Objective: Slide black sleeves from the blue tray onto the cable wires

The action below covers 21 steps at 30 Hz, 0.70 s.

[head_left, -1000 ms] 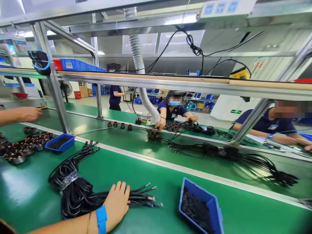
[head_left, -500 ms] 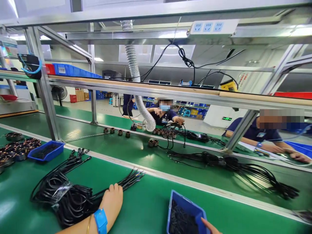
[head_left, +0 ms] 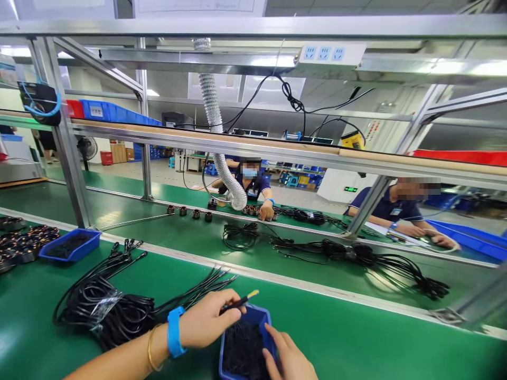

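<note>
My left hand, with a blue wristband, is closed around a black cable whose stripped end shows a yellow wire. It hovers over the far left edge of a blue bin filled with small black pieces. My right hand is at the bin's right rim, fingers apart and tips reaching over the edge; nothing shows between them. To the left lies a bundle of black cables, wrapped in clear film, with loose wire ends fanned toward the back.
Farther left are a second blue bin and a pile of copper-wound coils. A metal post rises behind them. Across the divider lie more black cables. Two co-workers sit opposite, and a flexible duct hangs down.
My left hand has lifted from the bundle and moved right with a cable end. The blue bin has shifted left, and my right hand has come further into view. The opposite co-worker's hand has moved left.
</note>
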Motion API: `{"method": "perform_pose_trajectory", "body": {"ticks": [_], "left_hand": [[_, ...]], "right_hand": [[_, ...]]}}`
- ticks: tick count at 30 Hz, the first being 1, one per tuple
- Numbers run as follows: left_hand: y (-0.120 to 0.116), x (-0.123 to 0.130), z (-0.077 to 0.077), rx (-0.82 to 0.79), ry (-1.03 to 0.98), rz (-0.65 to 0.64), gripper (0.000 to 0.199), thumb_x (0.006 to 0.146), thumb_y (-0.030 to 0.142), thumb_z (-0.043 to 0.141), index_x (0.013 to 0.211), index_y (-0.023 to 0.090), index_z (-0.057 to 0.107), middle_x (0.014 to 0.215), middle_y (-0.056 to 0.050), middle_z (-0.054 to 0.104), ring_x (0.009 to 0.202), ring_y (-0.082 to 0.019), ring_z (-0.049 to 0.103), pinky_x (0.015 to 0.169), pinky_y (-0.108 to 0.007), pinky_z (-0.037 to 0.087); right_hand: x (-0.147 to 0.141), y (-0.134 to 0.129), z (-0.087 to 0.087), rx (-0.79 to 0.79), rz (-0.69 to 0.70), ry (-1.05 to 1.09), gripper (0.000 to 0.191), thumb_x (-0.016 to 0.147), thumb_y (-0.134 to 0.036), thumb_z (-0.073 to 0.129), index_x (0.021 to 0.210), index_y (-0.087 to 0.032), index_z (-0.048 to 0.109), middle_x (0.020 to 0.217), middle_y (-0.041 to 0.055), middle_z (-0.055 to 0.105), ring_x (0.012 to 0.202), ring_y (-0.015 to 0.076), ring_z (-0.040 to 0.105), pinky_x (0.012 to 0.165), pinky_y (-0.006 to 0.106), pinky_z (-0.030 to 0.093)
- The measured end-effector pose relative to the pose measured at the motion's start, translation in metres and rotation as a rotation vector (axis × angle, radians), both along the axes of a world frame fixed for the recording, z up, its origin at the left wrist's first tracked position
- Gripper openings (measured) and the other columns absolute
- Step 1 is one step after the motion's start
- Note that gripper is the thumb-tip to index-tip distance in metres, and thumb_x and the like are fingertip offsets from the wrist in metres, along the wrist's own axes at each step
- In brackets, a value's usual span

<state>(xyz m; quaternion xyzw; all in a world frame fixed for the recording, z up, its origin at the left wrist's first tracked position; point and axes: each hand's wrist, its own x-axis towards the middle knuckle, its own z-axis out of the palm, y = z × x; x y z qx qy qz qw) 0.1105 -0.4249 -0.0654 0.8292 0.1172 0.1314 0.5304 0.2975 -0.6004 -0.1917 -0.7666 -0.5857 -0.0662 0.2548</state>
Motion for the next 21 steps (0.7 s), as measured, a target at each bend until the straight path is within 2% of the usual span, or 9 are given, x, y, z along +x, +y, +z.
{"method": "perform_pose_trajectory", "body": {"ticks": [2, 4, 6, 9, 11, 13, 17, 21], "left_hand": [[-0.005, 0.008, -0.005, -0.190, 0.032, -0.098, 0.025, 0.085, 0.039, 0.053, 0.095, 0.016, 0.057, 0.074, 0.003, 0.053, 0.056, -0.009, 0.045, 0.054, -0.023, 0.035], [-0.006, 0.017, -0.019, -0.359, 0.055, -0.109, 0.036, 0.083, 0.049, 0.054, 0.094, 0.015, 0.056, 0.069, 0.005, 0.047, 0.044, -0.005, 0.035, 0.044, -0.022, 0.026], [-0.003, 0.024, -0.035, -0.434, 0.018, -0.058, 0.044, 0.080, 0.056, 0.055, 0.089, 0.013, 0.056, 0.068, 0.005, 0.046, 0.043, -0.005, 0.037, 0.045, -0.022, 0.027], [0.002, 0.027, -0.047, -0.492, -0.024, 0.022, 0.048, 0.075, 0.061, 0.059, 0.083, 0.013, 0.054, 0.069, 0.003, 0.050, 0.050, -0.007, 0.047, 0.052, -0.023, 0.035], [0.003, 0.025, -0.047, -0.514, -0.028, 0.050, 0.049, 0.073, 0.061, 0.063, 0.085, 0.014, 0.053, 0.070, 0.003, 0.052, 0.051, -0.008, 0.050, 0.054, -0.025, 0.037], [0.003, 0.022, -0.043, -0.533, -0.034, 0.073, 0.046, 0.072, 0.057, 0.066, 0.083, 0.014, 0.053, 0.068, 0.003, 0.052, 0.052, -0.008, 0.051, 0.055, -0.024, 0.038], [-0.004, 0.018, -0.036, -0.603, -0.050, 0.104, 0.041, 0.068, 0.050, 0.071, 0.074, 0.015, 0.051, 0.065, 0.003, 0.052, 0.057, -0.008, 0.050, 0.056, -0.023, 0.039], [-0.009, 0.018, -0.038, -0.653, 0.006, 0.079, 0.039, 0.063, 0.046, 0.074, 0.077, 0.014, 0.054, 0.059, 0.003, 0.053, 0.053, -0.011, 0.050, 0.054, -0.025, 0.041]], "right_hand": [[-0.004, 0.003, 0.015, 0.025, -0.041, -0.165, 0.034, 0.094, -0.027, 0.052, 0.124, -0.019, 0.066, 0.109, 0.0115, 0.072, 0.090, 0.0232, 0.072, 0.073, 0.029, 0.058], [-0.012, 0.010, 0.031, 0.037, -0.080, -0.323, 0.029, 0.090, -0.027, 0.060, 0.118, -0.022, 0.069, 0.116, 0.0119, 0.070, 0.097, 0.0280, 0.069, 0.078, 0.036, 0.056], [-0.022, 0.024, 0.044, -0.020, -0.059, -0.384, 0.028, 0.084, -0.022, 0.069, 0.112, -0.026, 0.071, 0.113, 0.0083, 0.071, 0.097, 0.0290, 0.066, 0.077, 0.039, 0.053], [-0.034, 0.050, 0.047, -0.129, 0.022, -0.362, 0.030, 0.068, -0.017, 0.083, 0.097, -0.026, 0.075, 0.092, 0.0034, 0.075, 0.090, 0.0275, 0.066, 0.077, 0.037, 0.049], [-0.038, 0.064, 0.042, -0.157, 0.052, -0.357, 0.021, 0.065, -0.015, 0.085, 0.083, -0.023, 0.077, 0.080, 0.0033, 0.075, 0.085, 0.0260, 0.066, 0.076, 0.035, 0.047], [-0.039, 0.071, 0.036, -0.173, 0.063, -0.343, 0.015, 0.069, -0.009, 0.081, 0.075, -0.022, 0.076, 0.074, 0.0030, 0.074, 0.080, 0.0234, 0.067, 0.072, 0.032, 0.045], [-0.037, 0.065, 0.035, -0.169, 0.037, -0.283, 0.018, 0.075, -0.006, 0.076, 0.080, -0.024, 0.075, 0.078, 0.0012, 0.073, 0.078, 0.0228, 0.066, 0.071, 0.032, 0.045], [-0.035, 0.050, 0.043, -0.147, 0.019, -0.203, 0.014, 0.090, -0.013, 0.062, 0.085, -0.023, 0.071, 0.089, 0.0020, 0.072, 0.086, 0.0211, 0.065, 0.074, 0.029, 0.049]]}}
